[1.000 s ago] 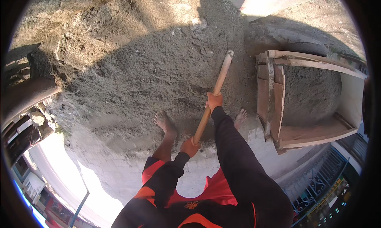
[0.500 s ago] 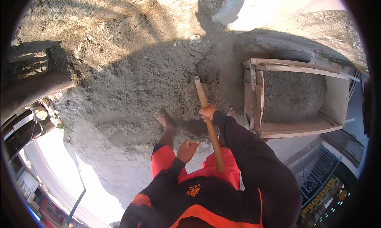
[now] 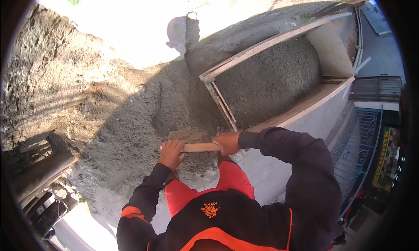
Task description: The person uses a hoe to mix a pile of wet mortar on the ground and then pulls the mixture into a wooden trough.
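Both my hands grip a pale wooden tool handle (image 3: 201,147), held roughly level in front of my thighs. My left hand (image 3: 173,154) wraps round its left part, and my right hand (image 3: 227,143) is closed on it farther right. The tool's head cannot be made out. Below and beyond the handle lies a heap of damp grey-brown sandy mix (image 3: 187,136) on the ground. Just to the right stands a long wooden box (image 3: 266,45) with grey sandy material (image 3: 275,78) inside it.
Rough, lumpy ground (image 3: 126,107) spreads left and ahead, partly in my shadow. A rounded brown beam or pipe (image 3: 46,174) lies at the far left by broken masonry. On the right are a blue metal gate (image 3: 362,141) and a yellow-lettered sign (image 3: 381,157).
My left hand has come onto the handle, which has swung from pointing forward to lying crosswise. My body and view have turned right, so the box appears nearer the middle.
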Demonstrator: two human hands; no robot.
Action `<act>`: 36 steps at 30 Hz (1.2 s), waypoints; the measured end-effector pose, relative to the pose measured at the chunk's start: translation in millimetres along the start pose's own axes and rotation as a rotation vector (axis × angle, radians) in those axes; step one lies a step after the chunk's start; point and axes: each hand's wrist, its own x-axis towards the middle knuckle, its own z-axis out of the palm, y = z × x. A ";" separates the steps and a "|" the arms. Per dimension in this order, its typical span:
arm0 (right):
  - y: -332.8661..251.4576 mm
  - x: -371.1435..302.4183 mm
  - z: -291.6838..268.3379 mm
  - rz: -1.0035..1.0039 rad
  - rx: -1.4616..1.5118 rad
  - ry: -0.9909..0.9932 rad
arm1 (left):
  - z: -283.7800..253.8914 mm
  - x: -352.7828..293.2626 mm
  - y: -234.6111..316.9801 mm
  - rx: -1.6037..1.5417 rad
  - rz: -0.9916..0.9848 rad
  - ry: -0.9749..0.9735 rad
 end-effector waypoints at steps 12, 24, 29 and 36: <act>205.5 -459.1 -99.1 0.792 -0.772 0.897 | -29.3 331.5 407.2 0.013 0.680 0.241; 91.9 -171.6 138.6 0.147 0.388 0.374 | 30.7 105.5 138.5 0.155 0.255 -0.328; 57.1 8.7 174.5 0.235 0.682 0.280 | 95.4 -1.1 58.7 -0.171 -0.209 0.149; 12.7 219.8 127.2 0.322 1.124 0.718 | 182.7 -43.6 61.5 -1.561 -0.706 -0.176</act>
